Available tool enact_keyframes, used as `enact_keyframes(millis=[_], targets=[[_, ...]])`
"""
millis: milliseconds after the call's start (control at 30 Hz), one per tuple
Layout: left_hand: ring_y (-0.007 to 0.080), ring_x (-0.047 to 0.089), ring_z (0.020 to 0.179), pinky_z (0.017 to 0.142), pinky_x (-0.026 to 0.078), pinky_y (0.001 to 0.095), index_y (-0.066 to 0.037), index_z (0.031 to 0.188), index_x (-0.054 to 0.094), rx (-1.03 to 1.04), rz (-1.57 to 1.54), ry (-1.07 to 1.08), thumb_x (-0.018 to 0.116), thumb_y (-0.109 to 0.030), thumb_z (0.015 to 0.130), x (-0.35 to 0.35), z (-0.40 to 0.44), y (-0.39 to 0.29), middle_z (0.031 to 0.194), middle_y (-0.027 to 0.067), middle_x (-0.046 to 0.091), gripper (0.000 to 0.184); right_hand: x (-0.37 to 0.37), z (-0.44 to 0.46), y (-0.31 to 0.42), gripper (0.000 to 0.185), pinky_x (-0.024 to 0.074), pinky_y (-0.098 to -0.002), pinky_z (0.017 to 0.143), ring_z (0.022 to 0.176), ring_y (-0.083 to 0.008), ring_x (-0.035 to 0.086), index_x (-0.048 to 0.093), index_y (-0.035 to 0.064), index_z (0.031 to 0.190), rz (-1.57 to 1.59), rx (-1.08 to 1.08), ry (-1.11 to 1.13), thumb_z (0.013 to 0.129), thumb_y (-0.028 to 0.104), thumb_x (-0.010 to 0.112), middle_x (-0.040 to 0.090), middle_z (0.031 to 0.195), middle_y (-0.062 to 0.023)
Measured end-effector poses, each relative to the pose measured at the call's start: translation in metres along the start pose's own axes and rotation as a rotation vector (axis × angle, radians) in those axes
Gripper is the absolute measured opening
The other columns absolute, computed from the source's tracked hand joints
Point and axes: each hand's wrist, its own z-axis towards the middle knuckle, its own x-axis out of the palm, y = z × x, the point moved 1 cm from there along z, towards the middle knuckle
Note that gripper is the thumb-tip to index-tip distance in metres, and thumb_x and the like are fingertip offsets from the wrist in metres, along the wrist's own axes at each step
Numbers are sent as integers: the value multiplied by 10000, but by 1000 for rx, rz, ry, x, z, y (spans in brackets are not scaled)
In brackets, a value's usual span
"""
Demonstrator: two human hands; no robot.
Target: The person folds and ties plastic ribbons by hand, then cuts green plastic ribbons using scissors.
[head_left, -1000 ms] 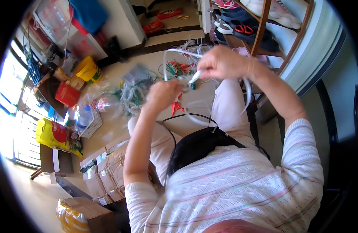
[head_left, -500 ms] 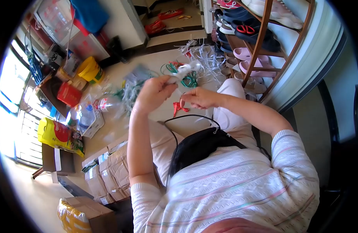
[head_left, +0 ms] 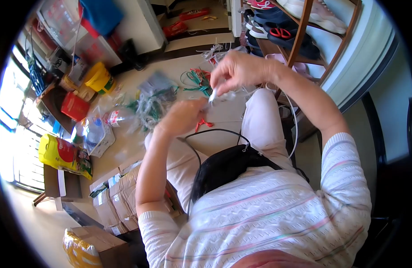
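Observation:
Fingers pinched, my right hand (head_left: 241, 71) holds a white strip (head_left: 212, 95) that hangs down to my left hand (head_left: 184, 115). The fingers of my left hand are closed at the strip's lower end, slightly blurred. A long white strand (head_left: 296, 129) curves down beside my right forearm. On the floor past my hands lie a green bundle of cord (head_left: 200, 80), a small red strip (head_left: 203, 124) and a tangle of pale and green strips (head_left: 150, 105).
A shoe rack (head_left: 300, 33) stands at the upper right. To the left are a yellow bucket (head_left: 100, 78), a red container (head_left: 75, 106), a white basket (head_left: 102, 142) and a yellow bag (head_left: 63, 154). Flattened cardboard (head_left: 121, 201) lies near my left elbow.
My right hand has risen up and to the right, and now pinches a white strip. My left hand has lowered slightly. The bunched white strip seen above my hands has come down between them.

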Motion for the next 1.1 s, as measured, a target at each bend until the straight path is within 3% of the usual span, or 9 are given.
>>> enact_keyframes(millis=[167,267,300,400,433,667,867,933,1100], targets=[[337,592,741,654,455,374,-22,918,594,343,-444,-96,591,-71,770,-8,-7,-38,811,182,620,156,13,10,-51,230,323,-181,417,472,-28,427,679,84,861,633,63,12,764,290,713,533,582,48],[277,574,643,611,445,315,-6,907,610,-65,-589,-300,622,-84,749,-27,-13,-24,757,186,609,177,50,-4,-65,335,272,-173,372,416,-25,372,671,105,842,775,125,-142,833,433,606,473,554,66],[239,537,568,573,435,286,11,853,609,-113,-536,-404,652,-112,728,-29,-10,-13,697,176,601,181,71,1,-80,413,269,-173,369,406,-24,355,662,105,848,756,345,-123,847,501,547,439,540,61],[113,464,550,559,417,259,-5,865,630,-326,-219,-529,671,-139,710,-30,-2,3,637,78,584,209,124,6,-61,408,322,-219,391,448,-58,394,629,76,845,841,441,-95,883,463,503,457,567,22],[286,589,589,568,456,327,7,838,622,-326,-191,-629,692,-183,702,-21,2,14,694,164,624,244,137,8,-53,385,354,-250,410,469,-83,421,611,59,844,814,436,-72,895,425,503,476,577,-3],[353,597,703,634,468,402,-1,828,597,-290,11,-811,680,-147,687,6,13,58,762,178,621,220,130,-6,-19,265,424,-405,561,608,-318,564,478,-6,787,209,13,-158,903,232,489,549,655,-191],[343,600,721,648,475,396,-18,831,597,-159,-73,-701,659,-125,686,30,31,61,801,166,621,191,78,-15,2,181,455,-385,575,629,-319,589,538,45,916,-239,-90,-25,884,222,511,564,642,-153],[262,640,761,702,494,332,-20,885,634,-49,-199,-478,652,-67,692,33,23,37,835,157,640,199,43,-8,-7,158,461,-366,575,630,-299,589,580,82,928,-242,-337,-223,877,219,521,575,658,-129],[119,591,803,735,486,262,19,981,610,7,-1080,-79,621,-22,806,40,-6,-2,885,68,641,180,-10,-3,-55,177,463,-229,687,751,-67,556,661,68,932,241,-16,-134,856,219,611,638,828,10]])
